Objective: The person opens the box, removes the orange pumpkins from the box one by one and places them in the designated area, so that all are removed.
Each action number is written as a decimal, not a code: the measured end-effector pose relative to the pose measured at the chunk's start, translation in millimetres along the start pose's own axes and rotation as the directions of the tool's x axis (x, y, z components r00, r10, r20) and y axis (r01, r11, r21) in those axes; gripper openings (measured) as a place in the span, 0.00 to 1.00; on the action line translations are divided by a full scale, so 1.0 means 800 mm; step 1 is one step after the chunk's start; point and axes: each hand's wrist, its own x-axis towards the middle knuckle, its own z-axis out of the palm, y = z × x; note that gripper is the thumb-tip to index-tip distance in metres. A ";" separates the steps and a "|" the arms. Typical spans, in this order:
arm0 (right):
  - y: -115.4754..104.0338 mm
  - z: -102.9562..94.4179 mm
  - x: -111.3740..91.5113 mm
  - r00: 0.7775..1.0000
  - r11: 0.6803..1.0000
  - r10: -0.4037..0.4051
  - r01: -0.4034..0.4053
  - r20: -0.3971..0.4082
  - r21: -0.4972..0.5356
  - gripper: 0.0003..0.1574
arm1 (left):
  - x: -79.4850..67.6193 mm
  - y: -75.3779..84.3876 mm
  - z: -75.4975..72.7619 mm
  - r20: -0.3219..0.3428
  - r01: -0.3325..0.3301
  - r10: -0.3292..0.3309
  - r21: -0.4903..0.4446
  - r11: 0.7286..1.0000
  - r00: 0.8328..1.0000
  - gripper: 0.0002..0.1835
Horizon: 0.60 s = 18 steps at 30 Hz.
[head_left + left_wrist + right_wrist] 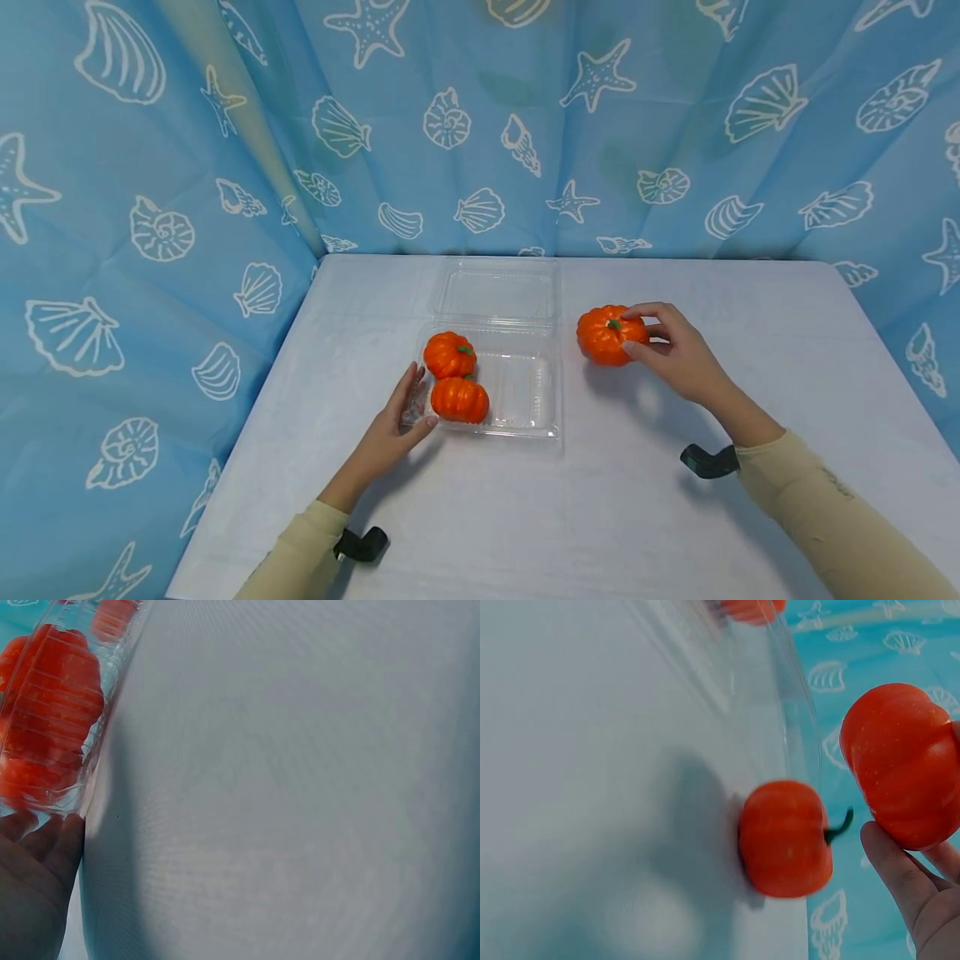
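Head view: comprised a clear, moulded plastic container (517,387) with lid (497,293) folded back; contained two glossy, ribbed orange pumpkins (460,402) at the container's left end. Touched its left edge with left hand (384,437), fingers extended; gripped a third pumpkin (617,340) in right hand (684,358), right of the container.

Left wrist view: showed orange lobes through the container's ridged wall.

Right wrist view: showed the gripped pumpkin's smooth skin; included a green-stemmed fourth pumpkin (785,840) near the container.
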 end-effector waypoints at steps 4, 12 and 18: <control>0.009 -0.013 -0.005 0.999 1.000 0.015 -0.015 -0.035 -0.024 0.28 | 0.000 0.000 0.000 0.001 0.000 0.000 -0.001 1.000 1.000 0.50; 0.037 -0.031 -0.010 0.995 0.998 0.034 -0.038 -0.097 -0.043 0.27 | -0.001 0.002 -0.001 0.005 0.007 -0.007 -0.003 1.000 1.000 0.50; 0.061 -0.035 -0.011 0.991 0.995 0.085 -0.090 -0.107 -0.045 0.28 | -0.001 0.002 0.000 0.006 0.000 0.000 0.000 1.000 1.000 0.50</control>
